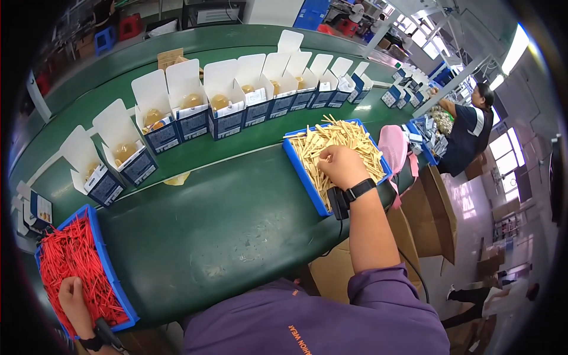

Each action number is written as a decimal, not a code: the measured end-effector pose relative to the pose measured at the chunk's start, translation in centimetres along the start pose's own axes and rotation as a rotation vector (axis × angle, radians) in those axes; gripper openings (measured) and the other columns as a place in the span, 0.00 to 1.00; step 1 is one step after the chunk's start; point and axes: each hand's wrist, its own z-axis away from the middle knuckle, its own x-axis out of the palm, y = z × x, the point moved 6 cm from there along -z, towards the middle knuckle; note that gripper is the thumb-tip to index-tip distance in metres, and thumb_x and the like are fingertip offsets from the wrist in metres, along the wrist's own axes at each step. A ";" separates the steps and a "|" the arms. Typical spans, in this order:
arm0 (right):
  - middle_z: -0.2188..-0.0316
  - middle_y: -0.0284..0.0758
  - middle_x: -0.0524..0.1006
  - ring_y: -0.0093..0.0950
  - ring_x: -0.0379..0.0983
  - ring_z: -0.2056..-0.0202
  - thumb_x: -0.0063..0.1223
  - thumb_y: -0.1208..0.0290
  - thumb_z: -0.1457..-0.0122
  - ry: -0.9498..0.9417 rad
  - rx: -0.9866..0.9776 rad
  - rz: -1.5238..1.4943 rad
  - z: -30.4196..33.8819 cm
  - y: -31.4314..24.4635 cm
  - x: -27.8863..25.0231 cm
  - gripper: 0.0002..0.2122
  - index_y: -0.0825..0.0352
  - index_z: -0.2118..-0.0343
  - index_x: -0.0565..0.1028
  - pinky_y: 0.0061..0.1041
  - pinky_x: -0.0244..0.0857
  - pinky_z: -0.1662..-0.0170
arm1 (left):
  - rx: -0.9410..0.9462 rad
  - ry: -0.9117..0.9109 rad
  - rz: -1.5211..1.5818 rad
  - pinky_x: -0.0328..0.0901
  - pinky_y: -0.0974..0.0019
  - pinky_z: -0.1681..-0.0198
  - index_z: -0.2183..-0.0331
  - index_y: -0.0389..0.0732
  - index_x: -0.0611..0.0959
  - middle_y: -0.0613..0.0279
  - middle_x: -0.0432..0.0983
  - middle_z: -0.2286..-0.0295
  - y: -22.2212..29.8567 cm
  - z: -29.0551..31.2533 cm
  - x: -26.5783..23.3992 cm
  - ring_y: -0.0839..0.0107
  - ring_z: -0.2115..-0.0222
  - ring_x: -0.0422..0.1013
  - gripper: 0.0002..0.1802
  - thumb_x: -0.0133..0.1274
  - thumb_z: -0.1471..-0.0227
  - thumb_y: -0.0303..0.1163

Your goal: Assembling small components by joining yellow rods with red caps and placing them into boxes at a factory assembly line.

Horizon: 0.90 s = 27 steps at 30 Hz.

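Left grip (73, 300) pinches together at red sticks (71, 251), right grip (344, 167) at pale sticks (358, 139), contents unclear.

Whether the right fingers (326, 154) pinch any pale sticks (361, 142), or the left fingers (67, 285) any red sticks (74, 251), cannot be told. Boxes (226, 124) hide the amber domes' (219, 102) lower parts. The lower edge cuts off the shirt (251, 325); a far person (502, 302) is blurred.
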 end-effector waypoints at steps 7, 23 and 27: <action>0.72 0.49 0.82 0.45 0.80 0.67 0.61 0.63 0.52 -0.015 -0.005 0.246 -2.2 1.1 1.6 0.12 0.68 0.71 0.83 0.39 0.74 0.59 | -0.016 0.145 0.247 0.58 0.75 0.73 0.68 0.39 0.77 0.71 0.67 0.76 2.7 0.4 -6.2 0.81 0.78 0.62 0.07 0.52 0.36 0.30; 0.79 0.45 0.80 0.41 0.79 0.75 0.59 0.71 0.57 -0.005 -0.222 0.107 -4.5 0.2 0.9 0.07 0.70 0.77 0.80 0.36 0.72 0.68 | -0.036 -0.007 0.962 0.69 0.74 0.73 0.66 0.37 0.77 0.62 0.78 0.72 17.8 4.4 5.0 0.77 0.77 0.74 0.05 0.58 0.45 0.20; 0.80 0.39 0.79 0.32 0.77 0.78 0.60 0.74 0.52 0.173 -0.290 0.018 -4.2 -0.7 -1.7 0.07 0.70 0.69 0.80 0.31 0.70 0.70 | -0.110 -0.050 1.194 0.72 0.71 0.69 0.61 0.37 0.77 0.60 0.79 0.70 18.8 3.6 7.9 0.74 0.74 0.76 0.06 0.57 0.41 0.23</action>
